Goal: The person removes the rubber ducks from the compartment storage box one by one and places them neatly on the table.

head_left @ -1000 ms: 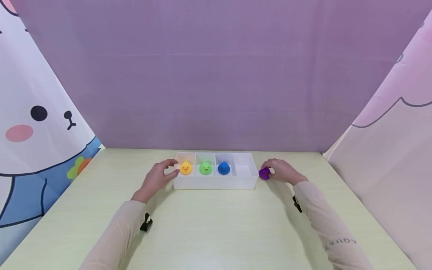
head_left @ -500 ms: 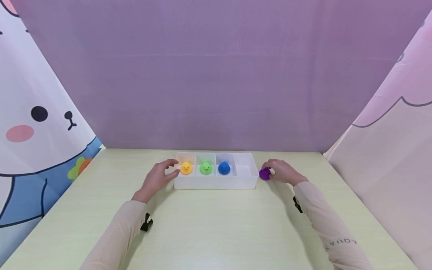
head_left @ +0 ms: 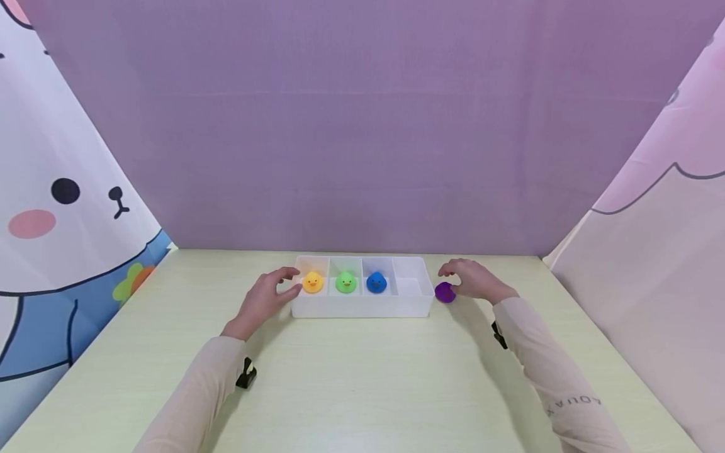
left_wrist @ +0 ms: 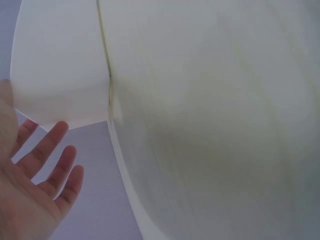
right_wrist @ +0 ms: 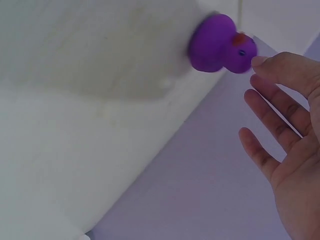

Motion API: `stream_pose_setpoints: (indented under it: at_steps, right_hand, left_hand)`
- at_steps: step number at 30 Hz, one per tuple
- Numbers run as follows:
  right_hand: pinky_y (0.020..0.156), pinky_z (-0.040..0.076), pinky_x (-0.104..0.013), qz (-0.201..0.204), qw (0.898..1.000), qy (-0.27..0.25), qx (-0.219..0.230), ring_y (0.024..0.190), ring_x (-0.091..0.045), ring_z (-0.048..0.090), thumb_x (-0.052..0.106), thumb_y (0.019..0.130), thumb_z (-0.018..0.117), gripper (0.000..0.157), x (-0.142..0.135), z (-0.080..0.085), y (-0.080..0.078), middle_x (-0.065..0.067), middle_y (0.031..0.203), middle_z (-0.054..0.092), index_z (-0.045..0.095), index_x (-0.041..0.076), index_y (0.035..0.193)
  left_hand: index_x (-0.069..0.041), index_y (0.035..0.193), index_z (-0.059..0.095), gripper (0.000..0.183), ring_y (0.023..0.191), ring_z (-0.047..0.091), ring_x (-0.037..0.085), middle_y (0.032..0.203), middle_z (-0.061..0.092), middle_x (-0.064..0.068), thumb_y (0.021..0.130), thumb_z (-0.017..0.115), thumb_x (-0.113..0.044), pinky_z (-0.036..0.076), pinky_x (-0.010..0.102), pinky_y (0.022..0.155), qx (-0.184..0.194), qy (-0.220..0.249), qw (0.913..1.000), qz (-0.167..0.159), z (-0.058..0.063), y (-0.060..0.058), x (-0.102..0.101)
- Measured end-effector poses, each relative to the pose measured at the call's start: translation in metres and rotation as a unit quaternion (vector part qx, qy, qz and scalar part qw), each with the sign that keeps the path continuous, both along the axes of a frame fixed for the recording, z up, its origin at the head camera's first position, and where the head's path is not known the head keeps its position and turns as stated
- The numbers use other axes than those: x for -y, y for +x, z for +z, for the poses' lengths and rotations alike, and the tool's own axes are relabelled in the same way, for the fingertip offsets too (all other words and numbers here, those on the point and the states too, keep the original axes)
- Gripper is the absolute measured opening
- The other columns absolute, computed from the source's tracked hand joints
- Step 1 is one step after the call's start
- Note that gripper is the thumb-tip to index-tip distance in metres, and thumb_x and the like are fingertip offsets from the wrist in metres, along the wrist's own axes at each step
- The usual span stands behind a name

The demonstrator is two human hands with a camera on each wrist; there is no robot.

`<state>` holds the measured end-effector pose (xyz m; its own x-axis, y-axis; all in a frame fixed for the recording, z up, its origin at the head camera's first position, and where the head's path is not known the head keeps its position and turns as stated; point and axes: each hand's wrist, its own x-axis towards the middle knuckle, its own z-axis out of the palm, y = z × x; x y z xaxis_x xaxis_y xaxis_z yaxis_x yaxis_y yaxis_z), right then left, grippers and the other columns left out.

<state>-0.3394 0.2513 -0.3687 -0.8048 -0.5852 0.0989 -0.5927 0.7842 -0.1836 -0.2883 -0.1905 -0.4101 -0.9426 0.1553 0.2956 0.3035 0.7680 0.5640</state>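
Observation:
At the left end of a white divided tray (head_left: 360, 307), my left hand (head_left: 262, 302) reaches its thumb and index finger to the tray's end wall. In the left wrist view its other fingers spread loosely beside the tray. A yellow duck (head_left: 313, 282), a green duck (head_left: 346, 282) and a blue duck (head_left: 376, 282) each sit in their own compartment. The rightmost compartment holds nothing. Just right of the tray, a purple duck (right_wrist: 215, 45) rests on the table. My right hand (head_left: 474, 280) is beside it, fingers loose and apart, the thumb tip overlapping the duck's head in the right wrist view.
The pale wooden table (head_left: 362, 384) extends in front of the tray. Behind it stands a purple cloth backdrop (head_left: 362, 138), with a printed cartoon curtain (head_left: 68, 251) on the left and a pink-and-cream one (head_left: 651, 283) on the right.
The right hand's fingers have loosened and lifted away from the purple duck, which stays in place. My left hand and the tray have not visibly moved.

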Motion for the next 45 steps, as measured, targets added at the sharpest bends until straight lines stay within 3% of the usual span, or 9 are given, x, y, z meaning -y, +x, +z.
stream_pose_setpoints:
  at_steps: [11, 21, 45]
  right_hand:
    - [0.085, 0.048, -0.044, 0.017, 0.999, -0.027, -0.028, 0.096, -0.031, 0.060, 0.000, 0.074, 0.067, 0.033, 0.010, 0.020, -0.005, -0.014, 0.100, 0.066, 0.063, -0.001, 0.107]
    - [0.086, 0.048, -0.043, 0.038, 0.998, -0.033, -0.035, 0.097, -0.032, 0.060, -0.001, 0.074, 0.065, 0.033, 0.026, 0.028, -0.008, -0.016, 0.102, 0.065, 0.062, -0.003, 0.107]
    - [0.089, 0.047, -0.040, 0.088, 0.995, -0.017, -0.039, 0.100, -0.025, 0.060, 0.005, 0.078, 0.066, 0.029, 0.085, 0.023, -0.013, -0.011, 0.106, 0.066, 0.064, 0.003, 0.107]
  left_hand:
    - [-0.013, 0.122, 0.056, 0.039, 0.105, 0.055, 0.033, 0.113, 0.063, 0.012, 0.087, 0.060, -0.031, 0.045, 0.052, 0.085, -0.001, -0.002, 1.0000, 0.004, -0.001, 0.000, 0.000]
    - [-0.013, 0.121, 0.056, 0.039, 0.106, 0.055, 0.034, 0.113, 0.063, 0.012, 0.087, 0.060, -0.032, 0.045, 0.052, 0.084, 0.005, -0.005, 1.0000, 0.006, -0.001, -0.001, -0.001]
    - [-0.014, 0.122, 0.055, 0.039, 0.106, 0.055, 0.033, 0.113, 0.063, 0.013, 0.087, 0.060, -0.032, 0.045, 0.052, 0.085, 0.004, -0.006, 0.9999, 0.011, -0.001, 0.000, -0.001]
